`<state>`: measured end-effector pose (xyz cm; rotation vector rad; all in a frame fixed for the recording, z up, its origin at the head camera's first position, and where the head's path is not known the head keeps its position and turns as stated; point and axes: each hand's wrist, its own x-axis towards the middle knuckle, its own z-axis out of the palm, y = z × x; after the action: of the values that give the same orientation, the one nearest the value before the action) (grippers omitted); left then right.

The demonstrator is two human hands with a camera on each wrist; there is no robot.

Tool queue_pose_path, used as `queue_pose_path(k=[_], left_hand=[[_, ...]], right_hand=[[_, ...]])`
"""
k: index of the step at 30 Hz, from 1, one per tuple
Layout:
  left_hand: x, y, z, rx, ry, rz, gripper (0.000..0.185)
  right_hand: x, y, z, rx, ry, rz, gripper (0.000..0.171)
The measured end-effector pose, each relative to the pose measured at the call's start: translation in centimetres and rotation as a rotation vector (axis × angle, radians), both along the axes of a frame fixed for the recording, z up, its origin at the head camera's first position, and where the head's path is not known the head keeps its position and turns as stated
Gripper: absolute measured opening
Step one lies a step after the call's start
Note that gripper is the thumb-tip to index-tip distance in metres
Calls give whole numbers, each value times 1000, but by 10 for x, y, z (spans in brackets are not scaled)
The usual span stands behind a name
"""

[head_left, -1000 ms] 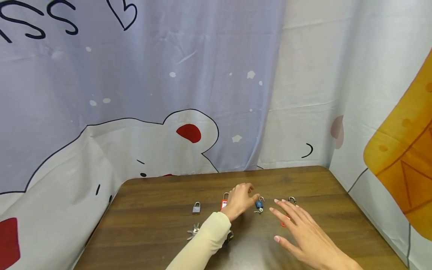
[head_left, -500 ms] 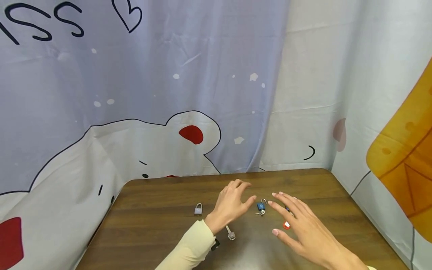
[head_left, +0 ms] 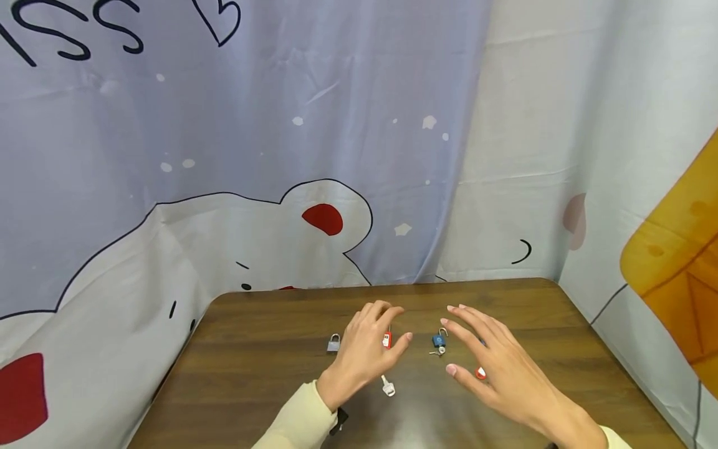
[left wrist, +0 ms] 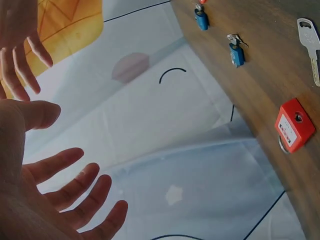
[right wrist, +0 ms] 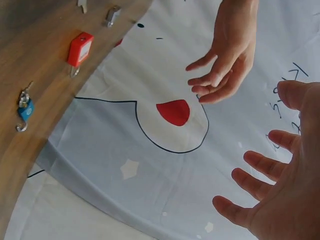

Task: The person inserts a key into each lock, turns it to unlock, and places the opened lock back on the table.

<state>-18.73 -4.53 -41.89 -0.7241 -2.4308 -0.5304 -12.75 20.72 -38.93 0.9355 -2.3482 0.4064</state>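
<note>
Left hand (head_left: 361,352): fingers spread, holding nothing, above the desk (head_left: 252,368); hides most of the red padlock (head_left: 386,340) in head view.
Left wrist view: red padlock whole, lying flat.
Right hand (head_left: 493,368): spread, empty, just beside the blue padlock (head_left: 439,340).
Silver key (head_left: 387,386): below left palm.

Four padlocks: one silver (head_left: 333,343); one red (head_left: 386,340); two blue (left wrist: 236,54) (left wrist: 202,19); one loose key (head_left: 387,386); two hands (head_left: 364,349) (head_left: 496,368).
</note>
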Motion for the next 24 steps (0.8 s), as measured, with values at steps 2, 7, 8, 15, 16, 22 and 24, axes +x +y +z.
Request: queue_pose_path(k=[2, 7, 8, 15, 16, 22, 24], left_hand=[[3, -3, 1, 2, 17, 1, 41], [12, -13, 3, 8, 53, 29, 40], [13, -15, 4, 10, 56, 36, 41], [22, -31, 10, 20, 59, 71, 46], [23, -33, 10, 20, 59, 79, 47], [28, -45, 9, 11, 53, 98, 51], [29, -49, 7, 1, 43, 102, 52]], right_hand=[[-1, 0, 3, -7, -10, -8, 67], [-7, -4, 6, -21, -5, -10, 67], [-8, -5, 6, -23, -12, -11, 67], [-25, -11, 3, -39, -62, 0, 67], [-27, -12, 2, -38, -67, 2, 67], [-37, -19, -4, -25, -95, -6, 63], [-39, -23, -9, -22, -94, -6, 62]])
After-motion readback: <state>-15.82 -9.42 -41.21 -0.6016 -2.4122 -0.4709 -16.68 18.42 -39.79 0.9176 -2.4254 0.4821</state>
